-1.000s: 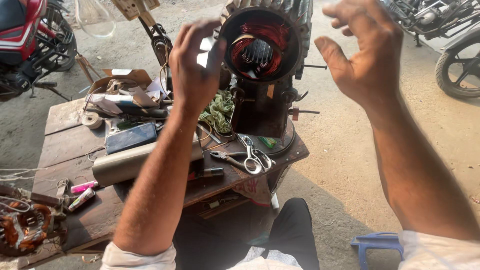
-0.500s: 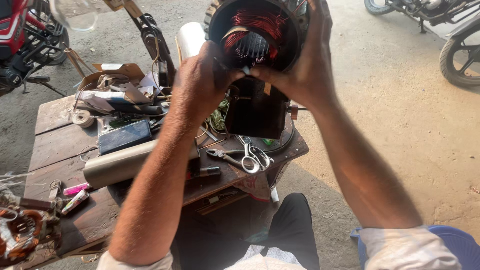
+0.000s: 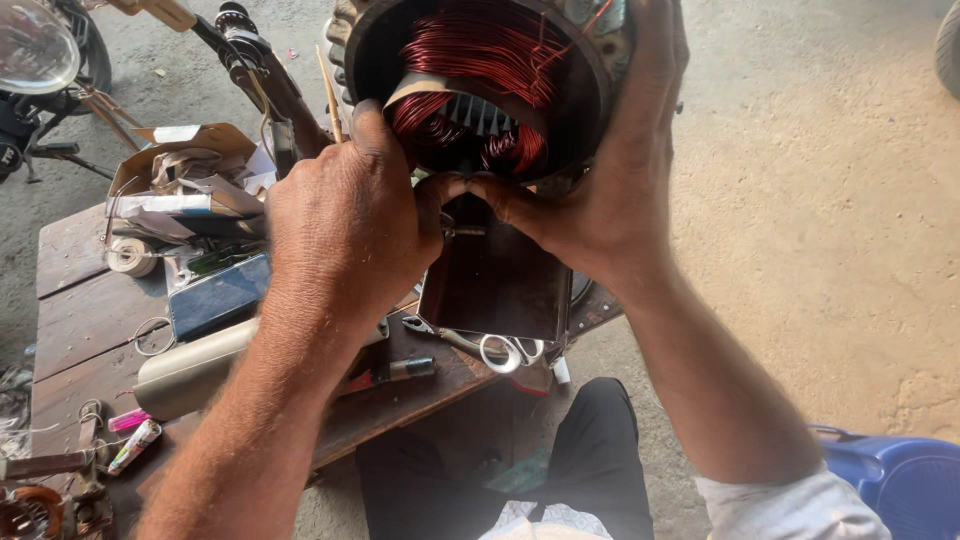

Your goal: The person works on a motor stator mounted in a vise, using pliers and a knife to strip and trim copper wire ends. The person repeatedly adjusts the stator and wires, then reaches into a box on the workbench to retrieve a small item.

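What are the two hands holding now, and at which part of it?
Both hands grip the motor stator at the lower rim of its open front. The left hand and right hand press thumbs at the red copper winding.

- A wooden table is seen at the left of the frame.
- A dark phone is laid on it, left of centre.
- Scissors are placed at lower centre.
- A blue stool is set at lower right.

Prob. outdoor motor-repair w/shop: tool-strewn bench
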